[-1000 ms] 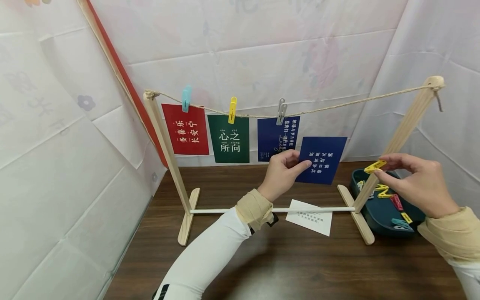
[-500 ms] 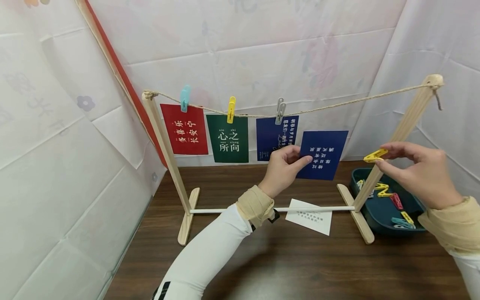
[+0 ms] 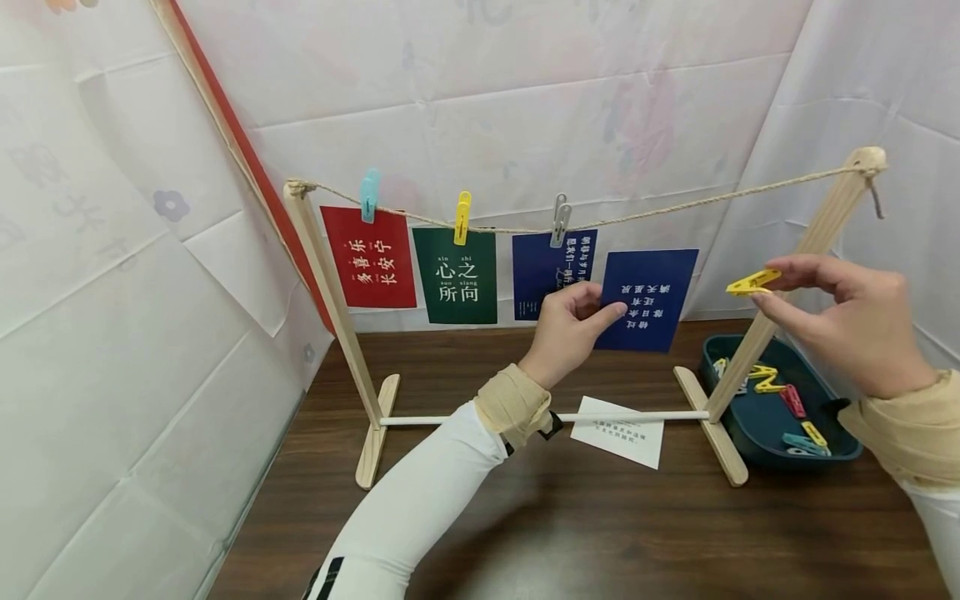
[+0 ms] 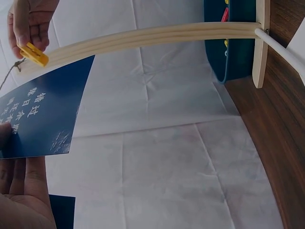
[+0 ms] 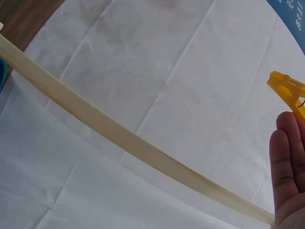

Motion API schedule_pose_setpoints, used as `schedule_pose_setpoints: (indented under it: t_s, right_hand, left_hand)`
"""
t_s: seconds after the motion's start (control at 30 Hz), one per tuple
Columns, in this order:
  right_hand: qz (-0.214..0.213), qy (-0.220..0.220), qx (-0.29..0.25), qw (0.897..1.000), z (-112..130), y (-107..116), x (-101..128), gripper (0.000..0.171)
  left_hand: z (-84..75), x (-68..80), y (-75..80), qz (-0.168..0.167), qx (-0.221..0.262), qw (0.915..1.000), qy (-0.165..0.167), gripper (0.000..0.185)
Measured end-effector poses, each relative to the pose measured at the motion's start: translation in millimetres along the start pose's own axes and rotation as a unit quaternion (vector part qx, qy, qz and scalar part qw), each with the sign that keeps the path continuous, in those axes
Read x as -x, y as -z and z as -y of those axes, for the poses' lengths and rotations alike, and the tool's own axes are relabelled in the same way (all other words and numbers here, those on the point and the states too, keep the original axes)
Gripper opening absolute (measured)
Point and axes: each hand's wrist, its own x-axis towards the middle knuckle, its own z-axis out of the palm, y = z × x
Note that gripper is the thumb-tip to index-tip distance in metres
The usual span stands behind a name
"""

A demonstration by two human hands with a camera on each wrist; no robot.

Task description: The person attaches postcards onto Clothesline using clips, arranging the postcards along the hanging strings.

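My left hand [image 3: 564, 335] pinches a blue card [image 3: 651, 292] with white writing by its left edge, below the sagging twine [image 3: 682, 204]. In the left wrist view the same card [image 4: 47, 109] shows its printed face. Off to the right, my right hand [image 3: 855, 321] pinches a yellow clothespin [image 3: 752, 282] between thumb and fingers, in front of the wooden post. Pegged on the twine hang a red card [image 3: 370, 258] under a light blue clothespin [image 3: 370, 197], a green card [image 3: 454, 287] under another yellow clothespin [image 3: 462, 218], and a second blue card [image 3: 534, 275] under a grey clothespin [image 3: 561, 222], partly behind my left hand.
The wooden rack's right post [image 3: 838, 204] stands beside my right hand, its left post [image 3: 330, 308] at the far side. A dark green tray [image 3: 780, 446] with several clothespins sits behind the right foot. A white card [image 3: 617, 442] lies on the table under the white crossbar [image 3: 660, 416].
Both hands have risen: the left lifts the blue card higher toward the twine, and the right raises the yellow clothespin. The pegged cards hang as before.
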Motion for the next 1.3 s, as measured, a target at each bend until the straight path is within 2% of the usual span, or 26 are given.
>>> schedule_pose_setpoints:
  t_s: [0.53,1.3]
  right_hand:
    - [-0.019,0.022,-0.019,0.999,21.8,4.3,-25.3,0.037]
    - [-0.045,0.058,-0.047,0.996,54.7,6.9,-62.6,0.032]
  left_hand:
    - [-2.6,-9.4,0.4,-0.009,-0.002,0.9999,-0.005,0.021]
    - [-11.6,-15.1,-2.9,-0.021,-0.004,0.9997,0.013,0.022]
